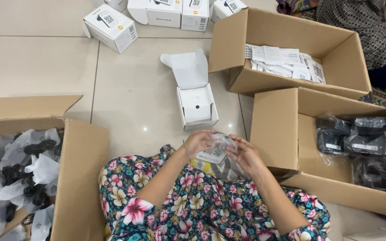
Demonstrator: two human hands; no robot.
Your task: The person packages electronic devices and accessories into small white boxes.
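My left hand (197, 142) and my right hand (245, 154) together hold a small white device in a clear plastic bag (216, 149) above my lap, fingers pinching the bag from both sides. Just beyond them on the tiled floor stands an open small white box (196, 105) with its lid flipped up and a white item with a dark dot inside. My sleeves and lap are covered in floral cloth.
A cardboard box (81, 169) at the left holds black cables in white bags. A cardboard box (275, 129) at the right holds black bagged devices; another (336, 49) behind it holds white leaflets. Closed white boxes (112, 27) lie at the far edge. Another person's patterned clothing (362, 22) shows top right.
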